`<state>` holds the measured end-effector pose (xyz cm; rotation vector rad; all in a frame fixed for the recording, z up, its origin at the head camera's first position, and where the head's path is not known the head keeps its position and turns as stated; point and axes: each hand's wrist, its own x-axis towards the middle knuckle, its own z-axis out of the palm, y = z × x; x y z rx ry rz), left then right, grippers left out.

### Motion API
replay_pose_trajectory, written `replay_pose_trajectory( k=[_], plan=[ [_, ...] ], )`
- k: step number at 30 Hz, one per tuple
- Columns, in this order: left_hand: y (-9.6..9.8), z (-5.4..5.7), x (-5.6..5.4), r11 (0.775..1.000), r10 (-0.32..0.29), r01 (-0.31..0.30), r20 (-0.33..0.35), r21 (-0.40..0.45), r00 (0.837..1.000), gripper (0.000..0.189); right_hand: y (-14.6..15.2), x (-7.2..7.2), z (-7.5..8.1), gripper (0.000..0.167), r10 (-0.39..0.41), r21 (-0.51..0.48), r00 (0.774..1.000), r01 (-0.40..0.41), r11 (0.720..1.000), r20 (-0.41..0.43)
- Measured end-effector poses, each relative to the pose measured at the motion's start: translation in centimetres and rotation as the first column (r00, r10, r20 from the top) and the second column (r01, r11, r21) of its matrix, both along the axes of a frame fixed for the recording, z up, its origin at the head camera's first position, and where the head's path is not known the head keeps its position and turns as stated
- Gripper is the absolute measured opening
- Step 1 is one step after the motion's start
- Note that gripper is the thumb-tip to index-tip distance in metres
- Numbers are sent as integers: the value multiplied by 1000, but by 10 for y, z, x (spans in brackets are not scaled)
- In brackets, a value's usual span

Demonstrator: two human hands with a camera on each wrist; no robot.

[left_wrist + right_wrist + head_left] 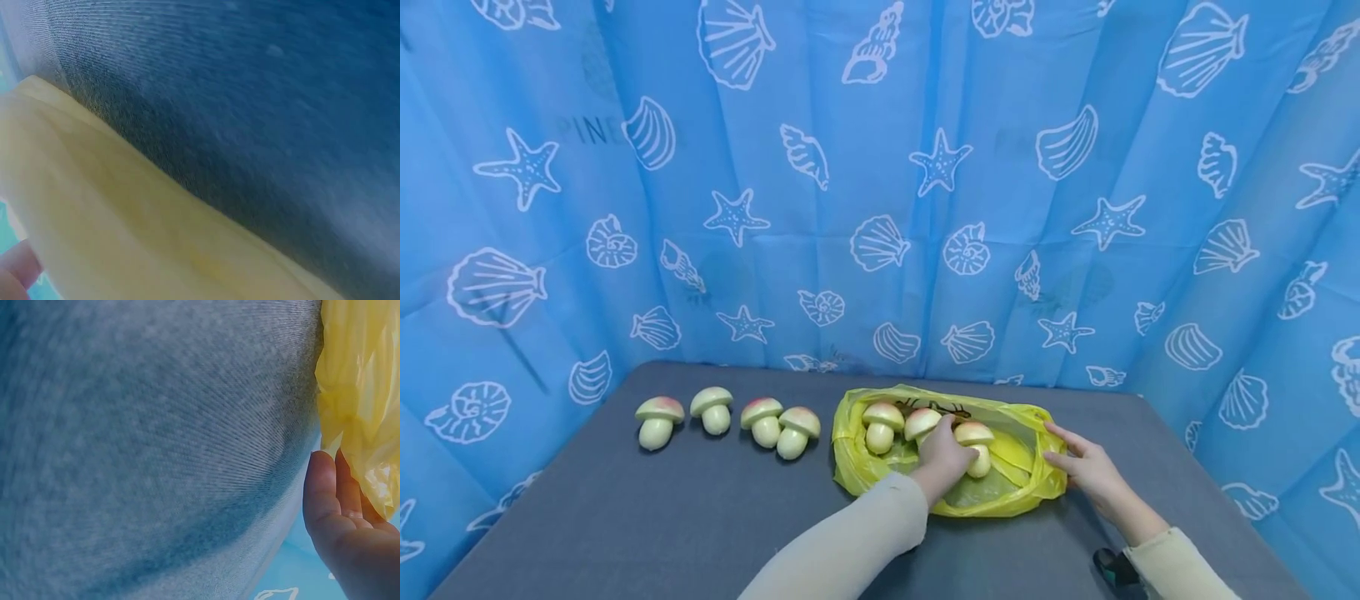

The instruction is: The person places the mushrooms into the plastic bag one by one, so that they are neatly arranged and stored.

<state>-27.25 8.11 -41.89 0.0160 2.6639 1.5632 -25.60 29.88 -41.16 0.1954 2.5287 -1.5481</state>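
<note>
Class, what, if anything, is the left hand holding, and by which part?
Seemingly the rightmost mushroom in the yellow bag: the left hand is at its stem, though how firm the grip is cannot be told.

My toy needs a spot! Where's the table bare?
Bare table lies in front of the four outside mushrooms, and in front of the yellow bag between the sleeves. The bag's crowded: three mushrooms and the left hand.

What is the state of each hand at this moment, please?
Left hand: in the bag, beside a mushroom; whether it grips it cannot be told.
Right hand: open, fingertips at the bag's right edge.
</note>
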Motion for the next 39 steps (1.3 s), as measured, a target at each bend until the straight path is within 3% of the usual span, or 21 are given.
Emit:
replay_pose_trajectory(
  k=[4,8,11,14,16,21,26,29,31,39],
  plan=[
    [-7,4,2,999,-27,26,24,39,999,59,1,0,-1,65,2,-8,1000,-2,1000,-2],
    [-16,8,1,995,-85,86,-29,48,996,46,2,1,-1,65,5,-10,1000,-5,1000,-8],
    [-21,11,-3,991,-133,129,-113,-45,985,38,2,1,-3,64,2,-7,1000,-2,1000,-12],
    [-25,11,-6,973,-186,154,-186,-174,965,36,2,1,-5,64,3,-2,1000,-3,1000,-20],
    [-26,10,-9,951,-218,155,-223,-268,950,37,2,2,-7,64,10,-2,1000,-10,1000,-27],
    [-24,3,-12,872,-302,154,-263,-465,916,49,4,2,-8,64,18,4,999,-18,1000,-40],
    [-19,-4,-15,812,-332,128,-270,-569,904,57,3,3,-6,64,12,-2,999,-12,1000,-31],
    [-16,-8,-19,753,-356,118,-250,-648,900,67,2,3,-5,64,12,-3,1000,-13,1000,-25],
    [-14,-11,-21,717,-381,129,-231,-685,895,75,2,3,-4,63,12,0,1000,-12,1000,-25],
    [-19,-12,-24,641,-468,218,-149,-736,871,91,5,3,-6,63,5,13,1000,-4,1000,-24]
  ],
)
